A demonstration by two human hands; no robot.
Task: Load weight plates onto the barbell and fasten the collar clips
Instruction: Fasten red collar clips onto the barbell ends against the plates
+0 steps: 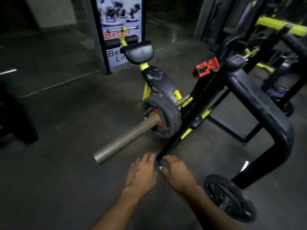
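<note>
The barbell sleeve (126,138) points toward me, bare along most of its length. Two black weight plates (163,116) sit on it, pushed up against the inner end. A red collar clip (205,68) rests on the black rack frame (259,103) at the upper right. Another black plate (230,198) leans on the frame's leg at the lower right. My left hand (141,173) hovers with fingers apart just left of the foot of a slanted black post (191,113). My right hand (178,173) touches a dark piece at that foot; what it grips is unclear.
A yellow and black bench with worn pads (159,80) stands behind the plates. A poster panel (118,30) stands at the back. More yellow and black machines (282,27) fill the right side. Dark floor (66,146) spreads to the left, with a dark machine base (16,123) at the far left.
</note>
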